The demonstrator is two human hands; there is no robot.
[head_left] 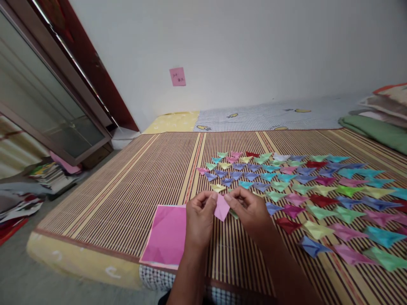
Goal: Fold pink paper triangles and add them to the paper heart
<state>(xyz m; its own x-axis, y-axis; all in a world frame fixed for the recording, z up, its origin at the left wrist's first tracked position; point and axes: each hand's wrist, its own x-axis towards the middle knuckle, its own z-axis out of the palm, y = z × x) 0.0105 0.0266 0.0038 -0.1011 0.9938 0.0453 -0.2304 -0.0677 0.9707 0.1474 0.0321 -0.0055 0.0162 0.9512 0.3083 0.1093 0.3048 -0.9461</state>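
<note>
Between my two hands is a small folded piece of pink paper [222,208], a pointed shape with a crease down its middle. My left hand [201,216] pinches its upper left edge between thumb and fingers. On the other side, my right hand [249,210] grips the upper right edge the same way. Beside my left wrist lies a stack of square paper sheets [165,236], magenta on top. Rows of folded paper shapes [320,230] in many colours spread out beyond and to the right of my right hand.
A striped bamboo mat [121,199] covers the bed. Folded green cloth [375,131] and pillows sit at the far right. A pink note [177,76] is stuck to the white wall. At left stand a glass-panelled door [57,80] and a pile of books [51,176].
</note>
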